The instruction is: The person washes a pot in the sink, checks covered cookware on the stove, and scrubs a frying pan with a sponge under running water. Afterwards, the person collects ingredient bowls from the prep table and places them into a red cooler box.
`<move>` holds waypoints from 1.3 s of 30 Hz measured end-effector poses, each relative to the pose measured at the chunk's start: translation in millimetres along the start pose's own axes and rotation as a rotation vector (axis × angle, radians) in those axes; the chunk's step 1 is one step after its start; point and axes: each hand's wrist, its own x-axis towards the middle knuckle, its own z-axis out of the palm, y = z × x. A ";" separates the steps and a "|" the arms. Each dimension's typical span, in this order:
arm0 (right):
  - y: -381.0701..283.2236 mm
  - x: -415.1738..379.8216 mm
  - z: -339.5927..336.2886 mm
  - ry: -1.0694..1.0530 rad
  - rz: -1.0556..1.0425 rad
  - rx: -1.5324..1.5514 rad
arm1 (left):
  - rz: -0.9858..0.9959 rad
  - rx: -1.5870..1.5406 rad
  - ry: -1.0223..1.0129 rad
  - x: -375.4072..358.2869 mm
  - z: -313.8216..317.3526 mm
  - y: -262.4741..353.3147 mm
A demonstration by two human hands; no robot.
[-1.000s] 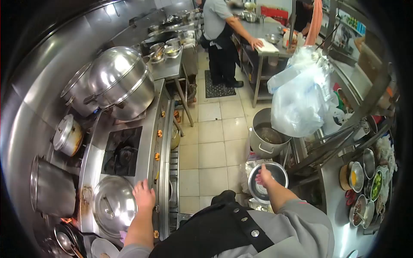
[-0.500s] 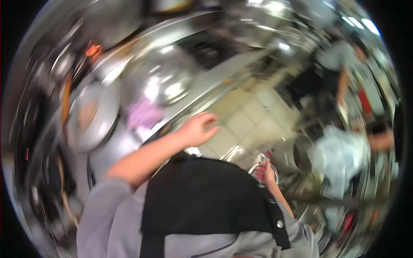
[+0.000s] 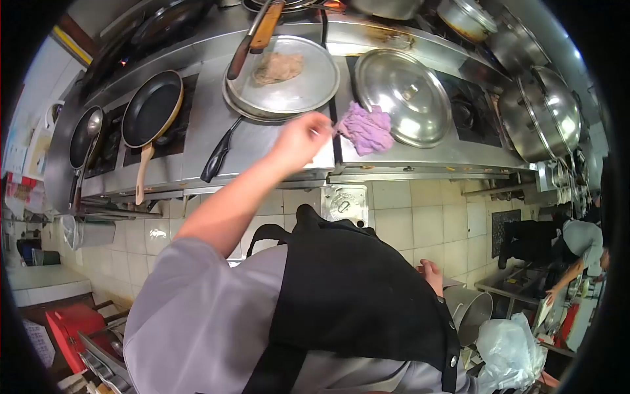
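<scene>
Steel cooking range (image 3: 394,157) stretches across the top of the view, and the person leans over it in a grey jacket and black apron (image 3: 354,289). The left hand (image 3: 300,139) reaches out over the front edge of the counter, its fingers pinched on a corner of a crumpled purple cloth (image 3: 365,129). That cloth lies on the steel surface, touching the near rim of a large domed pot lid (image 3: 401,95). Just left of the cloth sits a round flat pan (image 3: 283,77) with a wooden handle and a brownish rag inside it. Farther left a black frying pan (image 3: 151,108) with a pale wooden handle rests over a burner. A big lidded steamer pot (image 3: 541,113) stands at the right end of the range. The right hand (image 3: 431,274) hangs low beside the apron, close to the rim of a metal pot (image 3: 471,312); whether it grips anything cannot be told. A white plastic bag (image 3: 508,358) lies below that pot, and another person (image 3: 558,240) works at a far counter on the right.
</scene>
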 end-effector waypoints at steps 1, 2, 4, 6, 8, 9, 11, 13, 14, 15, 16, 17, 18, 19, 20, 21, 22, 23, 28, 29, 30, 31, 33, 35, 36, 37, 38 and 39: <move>-2.5 -0.2 2.3 -0.007 -0.005 0.004 | -0.150 -0.082 0.112 6.7 -17.7 -7.2; -4.7 -0.9 3.4 -0.011 -0.009 0.009 | -0.064 0.118 0.263 14.3 -32.8 -21.8; -7.2 -3.3 7.0 -0.012 -0.007 0.015 | 0.103 0.444 0.456 31.5 -51.5 -40.6; -7.8 -6.3 15.3 -0.014 0.006 0.020 | 0.264 0.701 0.541 49.3 -68.3 -49.1; -0.4 -5.7 19.8 -0.016 -0.005 -0.065 | 0.249 0.780 0.526 78.3 -74.7 -54.3; 3.5 -4.5 21.3 -0.014 -0.009 -0.107 | 0.242 0.818 0.517 93.0 -76.5 -56.5; 10.0 -7.7 23.4 -0.001 -0.033 -0.188 | 0.007 0.878 0.363 115.7 -85.7 -45.4; 21.9 -9.8 24.6 -0.002 -0.070 -0.248 | -0.122 0.917 0.267 136.8 -87.4 -45.3; 30.7 -10.0 22.9 -0.013 -0.096 -0.272 | -0.139 0.929 0.252 144.1 -89.8 -51.5; 38.4 -9.5 21.9 -0.026 -0.122 -0.295 | -0.156 0.941 0.240 151.4 -93.2 -57.6; 59.4 -2.2 19.4 -0.012 -0.116 -0.190 | -0.098 0.955 0.263 159.4 -97.9 -63.7; 93.7 9.7 13.9 0.002 -0.111 -0.083 | -0.105 0.984 0.220 166.5 -102.8 -65.9; 101.9 10.4 16.2 0.019 -0.108 0.024 | -0.109 1.013 0.179 172.4 -107.2 -64.2; 107.9 12.4 14.4 -0.019 -0.148 0.000 | -0.110 1.040 0.139 177.5 -110.6 -61.8; 115.0 13.2 11.8 -0.050 -0.187 -0.021 | -0.104 1.040 0.159 178.0 -111.5 -60.9; 116.8 7.0 13.1 -0.072 -0.224 -0.036 | -0.089 1.038 0.173 168.3 -109.4 -52.8; 119.5 0.9 13.8 -0.022 -0.216 -0.139 | -0.065 1.033 0.181 162.2 -104.3 -45.6; 109.2 -6.4 18.2 0.031 -0.206 -0.240 | -0.028 0.985 0.212 162.6 -102.5 -49.5; 79.6 -21.1 27.2 0.101 -0.143 -0.208 | 0.086 0.825 0.306 144.8 -84.4 -35.9; 78.3 -18.5 26.3 0.112 -0.144 -0.211 | 0.131 0.812 0.308 141.1 -80.0 -31.6; 73.0 -17.6 27.6 0.123 -0.146 -0.213 | 0.177 0.800 0.312 138.6 -75.4 -26.9; 67.8 -17.5 28.5 0.120 -0.144 -0.199 | 0.207 0.810 0.313 136.7 -70.4 -23.4; 56.3 -19.1 28.6 0.115 -0.136 -0.173 | 0.266 0.827 0.311 134.3 -56.8 -22.1; 48.1 -15.3 29.7 0.107 -0.159 -0.220 | 0.305 0.795 0.288 135.9 -45.9 -26.2; 44.1 -15.3 29.9 0.108 -0.165 -0.244 | 0.291 0.793 0.268 135.6 -39.9 -27.5; 35.7 -18.3 32.2 0.115 -0.162 -0.237 | 0.279 0.792 0.246 135.1 -33.7 -27.6; 26.3 -22.6 35.3 0.123 -0.157 -0.228 | 0.262 0.785 0.213 135.0 -31.4 -28.0; 19.6 -25.9 37.4 0.132 -0.153 -0.217 | 0.252 0.765 0.205 135.9 -31.2 -29.8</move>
